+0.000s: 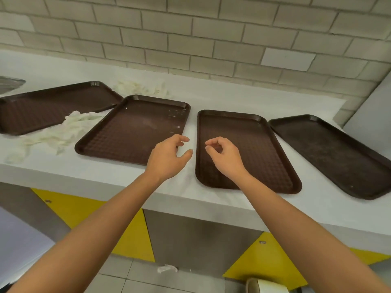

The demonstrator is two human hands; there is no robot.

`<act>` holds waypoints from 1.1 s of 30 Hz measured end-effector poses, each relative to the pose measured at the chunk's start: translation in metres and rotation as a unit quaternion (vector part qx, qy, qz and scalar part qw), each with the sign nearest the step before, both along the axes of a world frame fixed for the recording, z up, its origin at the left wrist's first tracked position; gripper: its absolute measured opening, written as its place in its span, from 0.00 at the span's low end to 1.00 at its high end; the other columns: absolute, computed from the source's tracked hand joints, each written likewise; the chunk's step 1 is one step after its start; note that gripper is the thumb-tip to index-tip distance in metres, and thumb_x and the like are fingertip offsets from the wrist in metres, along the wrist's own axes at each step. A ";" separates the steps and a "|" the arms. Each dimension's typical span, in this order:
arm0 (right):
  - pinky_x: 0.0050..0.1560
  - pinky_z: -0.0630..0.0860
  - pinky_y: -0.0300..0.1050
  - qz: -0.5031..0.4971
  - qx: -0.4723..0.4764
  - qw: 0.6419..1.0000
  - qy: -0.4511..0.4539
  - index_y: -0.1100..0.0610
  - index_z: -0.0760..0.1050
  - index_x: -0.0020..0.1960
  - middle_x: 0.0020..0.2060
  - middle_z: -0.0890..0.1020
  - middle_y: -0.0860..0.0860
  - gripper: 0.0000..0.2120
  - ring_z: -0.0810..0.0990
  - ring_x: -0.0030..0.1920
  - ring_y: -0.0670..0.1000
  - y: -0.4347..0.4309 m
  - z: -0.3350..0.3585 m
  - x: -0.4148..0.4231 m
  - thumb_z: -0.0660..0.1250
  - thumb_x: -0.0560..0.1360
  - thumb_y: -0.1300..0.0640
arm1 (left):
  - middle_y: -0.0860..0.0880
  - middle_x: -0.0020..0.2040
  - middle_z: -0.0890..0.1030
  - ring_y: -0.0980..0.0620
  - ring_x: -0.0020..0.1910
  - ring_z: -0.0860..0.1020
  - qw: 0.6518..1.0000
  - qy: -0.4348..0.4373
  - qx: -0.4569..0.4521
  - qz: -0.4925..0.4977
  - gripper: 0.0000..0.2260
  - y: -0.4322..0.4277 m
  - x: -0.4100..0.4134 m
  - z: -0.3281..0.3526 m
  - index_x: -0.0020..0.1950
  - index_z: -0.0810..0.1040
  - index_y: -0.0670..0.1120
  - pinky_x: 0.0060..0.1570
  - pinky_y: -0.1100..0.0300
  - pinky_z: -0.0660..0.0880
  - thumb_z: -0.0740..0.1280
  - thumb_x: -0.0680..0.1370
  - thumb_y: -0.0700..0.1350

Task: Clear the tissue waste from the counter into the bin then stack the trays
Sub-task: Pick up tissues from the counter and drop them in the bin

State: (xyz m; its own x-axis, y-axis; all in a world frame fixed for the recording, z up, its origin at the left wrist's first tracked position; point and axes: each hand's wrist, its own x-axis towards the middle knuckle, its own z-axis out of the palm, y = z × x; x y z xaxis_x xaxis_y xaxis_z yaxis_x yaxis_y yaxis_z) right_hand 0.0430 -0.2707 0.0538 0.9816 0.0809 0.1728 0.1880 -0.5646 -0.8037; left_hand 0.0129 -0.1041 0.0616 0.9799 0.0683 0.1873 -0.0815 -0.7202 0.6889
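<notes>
Several dark brown trays lie flat on the white counter (211, 96): a far-left tray (48, 106), a second tray (131, 130) with small white crumbs, a third tray (254, 144) and a far-right tray (334, 153). Crumpled white tissue (61, 132) sprawls between the first two trays, and another tissue heap (141, 87) lies behind them near the wall. My left hand (169, 155) hovers over the second tray's near right corner, fingers loosely curled, holding nothing. My right hand (224, 155) hangs above the third tray, fingers curled with thumb near forefinger, empty.
A tiled wall rises behind the counter. A metal rim (10, 83) shows at the far left. Below are yellow and grey cabinet fronts (190, 235). One tissue scrap (167, 268) lies on the floor, and a pale bin rim (266, 285) peeks in at the bottom.
</notes>
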 end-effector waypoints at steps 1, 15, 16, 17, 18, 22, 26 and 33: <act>0.54 0.69 0.36 0.001 -0.004 1.000 0.005 0.53 0.77 0.57 0.52 0.75 0.45 0.09 0.73 0.52 0.43 0.005 0.000 0.010 0.63 0.78 0.56 | 0.53 0.62 0.78 0.53 0.58 0.76 1.000 -0.002 0.007 0.005 0.18 0.006 0.009 -0.001 0.64 0.73 0.52 0.58 0.57 0.74 0.67 0.76 0.54; 0.61 0.63 0.37 0.042 -0.025 0.998 0.036 0.53 0.73 0.65 0.65 0.73 0.50 0.16 0.70 0.66 0.49 0.090 -0.002 0.206 0.64 0.77 0.54 | 0.50 0.65 0.74 0.47 0.66 0.69 0.991 -0.033 0.069 0.112 0.24 0.105 0.188 0.001 0.68 0.69 0.53 0.62 0.49 0.67 0.66 0.74 0.57; 0.60 0.64 0.36 0.040 -0.025 0.998 0.033 0.53 0.73 0.65 0.65 0.73 0.51 0.17 0.71 0.66 0.49 0.098 -0.003 0.223 0.64 0.77 0.53 | 0.49 0.65 0.73 0.47 0.66 0.69 0.991 -0.031 0.064 0.117 0.24 0.113 0.200 0.000 0.68 0.69 0.53 0.63 0.48 0.67 0.66 0.74 0.57; 0.60 0.65 0.37 0.036 -0.026 0.998 0.032 0.53 0.72 0.65 0.65 0.73 0.51 0.17 0.71 0.65 0.50 0.106 -0.003 0.238 0.64 0.77 0.53 | 0.49 0.65 0.73 0.47 0.66 0.69 0.991 -0.029 0.057 0.120 0.24 0.120 0.212 -0.001 0.68 0.69 0.53 0.63 0.48 0.68 0.66 0.74 0.57; 0.60 0.66 0.38 0.032 -0.030 0.998 0.035 0.53 0.71 0.66 0.65 0.73 0.51 0.18 0.72 0.65 0.50 0.114 -0.005 0.251 0.64 0.77 0.52 | 0.49 0.65 0.73 0.47 0.66 0.69 0.991 -0.023 0.050 0.121 0.24 0.128 0.222 -0.004 0.68 0.69 0.52 0.63 0.47 0.69 0.66 0.74 0.57; 0.63 0.69 0.43 0.025 -0.038 0.997 0.057 0.52 0.66 0.69 0.66 0.70 0.52 0.22 0.71 0.65 0.52 0.144 -0.013 0.289 0.64 0.76 0.52 | 0.48 0.65 0.73 0.47 0.65 0.70 0.992 -0.009 0.049 0.116 0.23 0.150 0.251 -0.013 0.67 0.70 0.51 0.63 0.46 0.70 0.66 0.73 0.56; 0.64 0.69 0.45 0.013 -0.055 0.997 0.051 0.51 0.63 0.70 0.67 0.68 0.53 0.24 0.71 0.65 0.53 0.166 -0.018 0.322 0.65 0.76 0.52 | 0.47 0.63 0.75 0.45 0.64 0.71 0.991 -0.017 0.055 0.118 0.22 0.169 0.285 -0.014 0.65 0.72 0.50 0.62 0.48 0.70 0.67 0.73 0.55; 0.67 0.67 0.50 -0.007 -0.119 0.991 0.064 0.54 0.62 0.71 0.68 0.68 0.55 0.26 0.68 0.68 0.56 0.193 -0.023 0.385 0.66 0.75 0.54 | 0.47 0.64 0.73 0.45 0.65 0.68 0.995 0.001 0.062 0.078 0.20 0.193 0.345 -0.015 0.66 0.70 0.51 0.62 0.50 0.69 0.66 0.75 0.53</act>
